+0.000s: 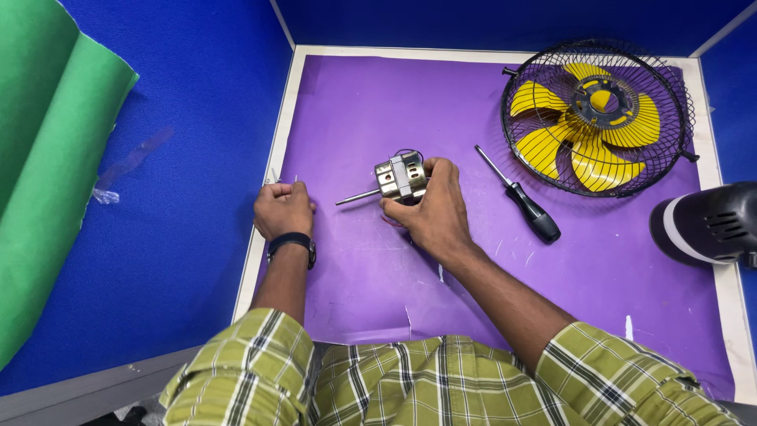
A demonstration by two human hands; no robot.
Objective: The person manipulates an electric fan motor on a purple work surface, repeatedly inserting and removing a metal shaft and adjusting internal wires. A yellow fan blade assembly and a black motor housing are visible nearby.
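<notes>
Two hands on purple mat (355, 268) — right hand (434, 211) wrapped round motor (400, 177) at centre, shaft pointing left. Left hand (284, 209) fisted, contents unclear. Motor out of fan — guard (597, 117), screwdriver (520, 197), black housing (706, 225) lie apart.
</notes>
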